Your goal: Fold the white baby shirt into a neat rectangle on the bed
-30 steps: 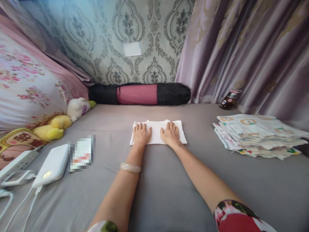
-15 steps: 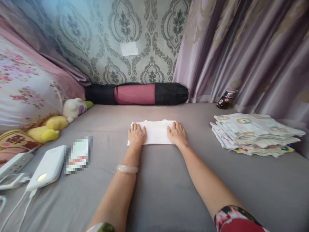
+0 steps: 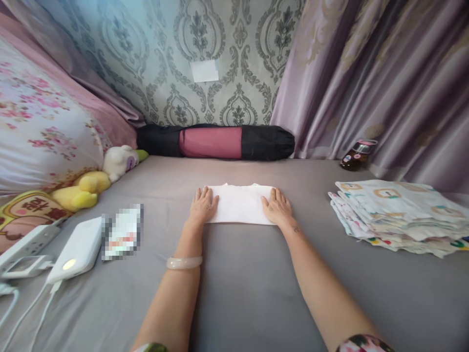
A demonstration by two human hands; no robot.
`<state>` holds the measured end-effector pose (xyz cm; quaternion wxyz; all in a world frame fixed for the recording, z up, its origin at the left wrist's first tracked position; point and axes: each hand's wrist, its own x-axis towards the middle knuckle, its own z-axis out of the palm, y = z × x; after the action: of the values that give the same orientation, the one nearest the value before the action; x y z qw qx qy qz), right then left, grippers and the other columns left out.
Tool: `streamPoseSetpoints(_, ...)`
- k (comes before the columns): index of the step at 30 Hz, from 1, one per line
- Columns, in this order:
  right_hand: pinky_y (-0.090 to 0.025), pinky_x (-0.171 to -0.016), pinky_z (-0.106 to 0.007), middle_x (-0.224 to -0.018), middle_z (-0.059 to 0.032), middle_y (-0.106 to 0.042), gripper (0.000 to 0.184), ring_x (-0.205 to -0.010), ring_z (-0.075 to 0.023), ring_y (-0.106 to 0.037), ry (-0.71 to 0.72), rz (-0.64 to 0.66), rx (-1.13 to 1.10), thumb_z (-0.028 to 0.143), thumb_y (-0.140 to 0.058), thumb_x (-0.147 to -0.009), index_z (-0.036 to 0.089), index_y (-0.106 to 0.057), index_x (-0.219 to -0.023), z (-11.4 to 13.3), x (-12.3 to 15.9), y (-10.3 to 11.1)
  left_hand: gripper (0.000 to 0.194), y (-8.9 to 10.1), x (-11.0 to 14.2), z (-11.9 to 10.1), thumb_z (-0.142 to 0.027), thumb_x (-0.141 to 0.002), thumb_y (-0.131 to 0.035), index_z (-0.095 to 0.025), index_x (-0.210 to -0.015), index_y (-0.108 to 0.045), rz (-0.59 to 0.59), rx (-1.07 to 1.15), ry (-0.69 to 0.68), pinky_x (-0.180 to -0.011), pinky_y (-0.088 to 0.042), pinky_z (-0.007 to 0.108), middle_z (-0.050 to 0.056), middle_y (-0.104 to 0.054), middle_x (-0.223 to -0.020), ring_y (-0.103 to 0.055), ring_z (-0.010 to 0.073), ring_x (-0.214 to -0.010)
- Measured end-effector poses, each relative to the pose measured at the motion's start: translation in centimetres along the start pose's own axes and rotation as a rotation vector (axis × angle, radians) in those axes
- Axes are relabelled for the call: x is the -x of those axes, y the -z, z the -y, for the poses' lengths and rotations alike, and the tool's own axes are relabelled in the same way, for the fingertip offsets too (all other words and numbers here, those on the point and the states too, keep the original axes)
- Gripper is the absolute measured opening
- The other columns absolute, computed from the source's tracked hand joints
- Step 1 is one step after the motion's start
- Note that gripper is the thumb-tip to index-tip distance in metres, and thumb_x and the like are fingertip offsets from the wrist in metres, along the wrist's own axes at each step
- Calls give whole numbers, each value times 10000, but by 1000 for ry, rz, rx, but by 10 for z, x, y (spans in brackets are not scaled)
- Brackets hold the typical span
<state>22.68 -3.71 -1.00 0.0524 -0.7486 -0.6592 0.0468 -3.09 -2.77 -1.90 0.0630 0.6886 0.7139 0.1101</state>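
A folded white cloth (image 3: 240,204) lies flat as a wide rectangle on the grey bed sheet (image 3: 249,283). My left hand (image 3: 204,204) rests palm down at its left edge, fingers stretched forward and thumb on the fabric. At the right edge, my right hand (image 3: 277,206) lies flat in the same way, its thumb pointing inward over the cloth. Both hands are open and grip nothing. What exact kind of cloth it is cannot be made out.
To the right are a stack of folded printed cloths (image 3: 399,215) and a dark bottle (image 3: 357,155). A black and pink rolled bag (image 3: 212,142) lies along the wall. On the left are plush toys (image 3: 86,188), a white power bank (image 3: 76,252), a power strip (image 3: 31,247) and a blurred packet (image 3: 122,232).
My left hand has slid outward to the left edge of the white cloth. The right hand stays at the right edge. The whole view has shifted slightly.
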Motion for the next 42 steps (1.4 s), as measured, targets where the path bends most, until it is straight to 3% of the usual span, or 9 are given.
streamPoseSetpoints(5, -205, -1146, -420, -1572, -184, -223, 644, -1425, -274, -247, 28, -9, 16, 426, -236, -1016, 18, -234, -1514, -4, 1, -1, 569, 4, 1, 5, -447, -985, -269, -163, -1468, -369, 53, 0, -1, -1176, -219, 430, 87, -253, -1595, -185, 305, -1473)
streamPoseSetpoints(9, -229, -1132, -451, -1557, -202, -253, 633, -1409, -288, -275, 32, -34, 17, 417, -257, -1012, 17, -260, -1503, -4, 1, 0, 519, 7, 5, 0, -427, -986, -274, -182, -1411, -447, -10, -72, -34, -1161, -206, 548, 95, -305, -1575, -204, 326, -1465)
streamPoseSetpoints(13, -177, -1135, -536, -1533, -218, -298, 573, -1407, -319, -268, 38, -134, 16, 353, -285, -1005, 19, -343, -1468, 9, 8, 4, 487, 9, 13, -32, -362, -994, -255, -129, -1322, -530, -161, -157, -77, -1161, -194, 568, 146, -434, -1494, -256, 319, -1448)
streamPoseSetpoints(16, -158, -1146, -516, -1537, -201, -302, 541, -1423, -300, -243, 168, -213, -25, 315, -281, -1003, 33, -369, -1457, 28, 19, 3, 502, 4, 23, -65, -353, -999, -239, -99, -1327, -522, -237, -156, -170, -1170, -210, 526, 160, -476, -1459, -294, 298, -1435)
streamPoseSetpoints(20, -150, -1149, -500, -1548, -177, -294, 517, -1427, -282, -248, 281, -193, -85, 298, -272, -1004, 66, -396, -1448, 48, 32, -6, 500, -9, 33, -87, -336, -995, -260, -86, -1366, -484, -225, -132, -256, -1166, -224, 524, 164, -434, -1491, -292, 293, -1437)
streamPoseSetpoints(26, -160, -1147, -509, -1547, -178, -297, 520, -1433, -288, -236, 276, -142, -94, 294, -289, -1000, 64, -394, -1455, 51, 34, -12, 532, -20, 33, -79, -361, -1004, -232, -99, -1417, -440, -134, -144, -252, -1150, -257, 529, 151, -423, -1501, -326, 301, -1420)
streamPoseSetpoints(35, -197, -1144, -496, -1536, -166, -326, 501, -1422, -276, -266, 285, -142, -80, 289, -302, -999, 85, -419, -1442, 48, 31, -5, 535, -12, 30, -79, -399, -1000, -267, -107, -1406, -456, -127, -123, -242, -1149, -270, 504, 151, -446, -1486, -354, 294, -1406)
streamPoseSetpoints(40, -193, -1148, -511, -1545, -157, -310, 510, -1427, -277, -254, 209, -210, -51, 306, -270, -1009, 105, -395, -1461, 28, 14, 4, 534, 0, 19, -61, -399, -1003, -248, -118, -1409, -453, -229, -112, -129, -1169, -231, 489, 147, -455, -1479, -332, 272, -1420)
streamPoseSetpoints(42, -194, -1149, -518, -1549, -163, -299, 521, -1429, -285, -249, 156, -192, -32, 325, -260, -1014, 102, -386, -1467, 20, 8, 4, 531, 2, 15, -51, -398, -1000, -253, -119, -1403, -458, -205, -119, -57, -1168, -224, 508, 151, -444, -1487, -315, 282, -1427)
